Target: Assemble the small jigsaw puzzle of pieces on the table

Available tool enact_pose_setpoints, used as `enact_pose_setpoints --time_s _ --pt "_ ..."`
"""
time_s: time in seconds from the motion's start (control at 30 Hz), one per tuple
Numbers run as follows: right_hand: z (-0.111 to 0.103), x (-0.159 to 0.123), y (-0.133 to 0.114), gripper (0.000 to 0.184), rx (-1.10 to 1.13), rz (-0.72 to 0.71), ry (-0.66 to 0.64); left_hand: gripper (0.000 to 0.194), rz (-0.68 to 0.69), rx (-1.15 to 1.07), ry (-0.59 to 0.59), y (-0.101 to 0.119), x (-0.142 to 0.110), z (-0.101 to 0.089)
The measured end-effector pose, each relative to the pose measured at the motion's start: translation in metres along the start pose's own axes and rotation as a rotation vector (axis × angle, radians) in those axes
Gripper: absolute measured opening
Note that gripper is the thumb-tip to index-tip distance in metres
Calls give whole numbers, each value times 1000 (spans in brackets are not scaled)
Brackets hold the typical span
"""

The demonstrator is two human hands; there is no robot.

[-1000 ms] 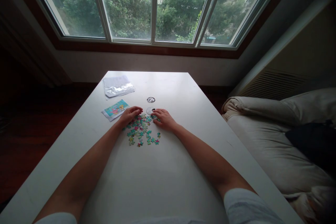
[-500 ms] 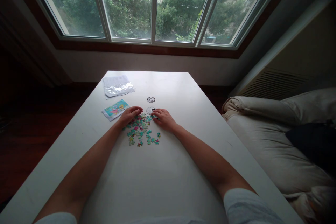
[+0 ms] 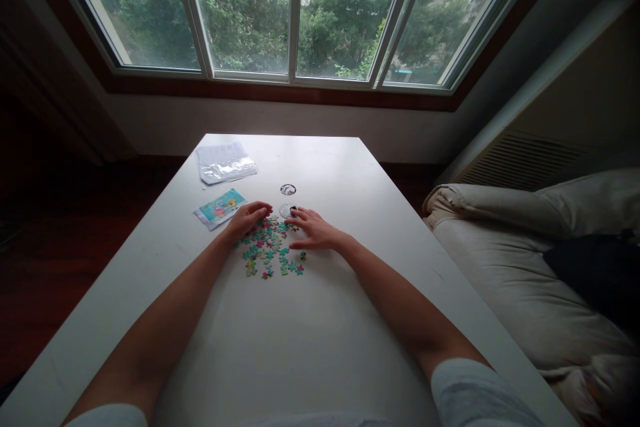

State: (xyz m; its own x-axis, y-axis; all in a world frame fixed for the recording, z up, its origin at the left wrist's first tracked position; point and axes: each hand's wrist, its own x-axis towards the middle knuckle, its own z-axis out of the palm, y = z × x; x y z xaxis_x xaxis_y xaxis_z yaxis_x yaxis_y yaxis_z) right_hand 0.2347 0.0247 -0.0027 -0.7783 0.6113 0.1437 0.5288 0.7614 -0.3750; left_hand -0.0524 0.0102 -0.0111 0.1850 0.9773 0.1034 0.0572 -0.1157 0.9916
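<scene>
Many small jigsaw puzzle pieces (image 3: 269,245), mostly green and teal with some pink and yellow, lie loose in a patch on the white table. My left hand (image 3: 249,219) rests at the patch's upper left edge, fingers curled together; whatever is in them, if anything, is hidden. Over the patch's right side, my right hand (image 3: 317,230) lies palm down with its fingers spread apart. Its fingertips reach pieces and the edge of a round clear disc (image 3: 286,211), which they partly cover. A second round disc (image 3: 288,189) with dark marks lies just beyond.
To the left, a colourful picture card (image 3: 220,208) lies on the white table (image 3: 310,340). Behind it is a clear plastic bag with paper (image 3: 226,163). A cushioned sofa (image 3: 493,260) stands to the right, and a window (image 3: 290,79) is beyond the table.
My right hand has turned and spread its fingers, its thumb coming down over the pieces on the right. My left hand has stayed in place.
</scene>
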Motion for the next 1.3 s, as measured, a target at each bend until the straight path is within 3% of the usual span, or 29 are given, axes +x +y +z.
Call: enact_pose_setpoints --time_s 0.23,0.5,0.67,0.83,1.0,1.13,1.3 --pt "-15 -6 13 97 49 -46 -80 46 -11 -17 7 -1 0 0" --pt "14 7 9 60 -78 55 123 45 -7 -3 2 2 -1 0" --pt "16 7 3 50 -86 81 177 46 0 4 9 1 0 0" --pt "7 3 -12 66 -76 24 127 44 0 -6 11 2 -1 0" --pt "7 0 -43 72 -83 -76 67 43 -9 -55 29 3 -1 -1" --pt "11 -2 -63 83 -108 -142 29 42 -9 -143 123 1 0 -6" --pt "9 -3 -66 86 -127 -234 -2 41 -10 -210 212 -1 2 -13"
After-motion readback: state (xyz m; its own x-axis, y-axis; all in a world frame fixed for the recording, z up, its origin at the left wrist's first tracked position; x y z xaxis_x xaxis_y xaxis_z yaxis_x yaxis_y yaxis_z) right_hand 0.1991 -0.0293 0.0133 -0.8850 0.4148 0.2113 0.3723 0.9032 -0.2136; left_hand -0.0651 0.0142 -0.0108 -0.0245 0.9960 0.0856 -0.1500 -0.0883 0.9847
